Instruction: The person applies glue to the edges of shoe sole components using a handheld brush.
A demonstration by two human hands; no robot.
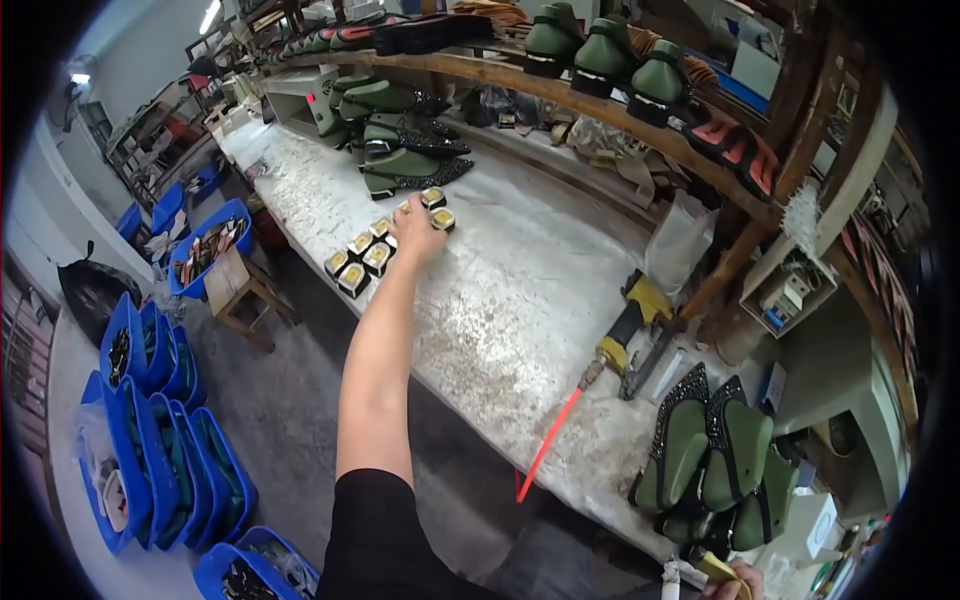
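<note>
My left hand [418,238] is stretched far out over the workbench [490,320]. Its fingers are bent down around one of several small black blocks with pale gold tops, which look like shoe heels. More of these heel blocks [376,258] stand in rows to the left of the hand, and a heel block [442,218] is just to its right. At the bottom right edge, my right hand [745,580] is closed on a flat yellowish piece [715,568], partly cut off by the frame. Beside it is a white cylinder [671,580].
Green shoe lasts with black studded uppers [410,165] lie beyond the heel blocks; more lasts [705,450] are at right. A yellow-and-black tool [640,310] with a red hose [550,445] lies on the bench. Blue bins [130,480] and a wooden stool [240,285] stand left.
</note>
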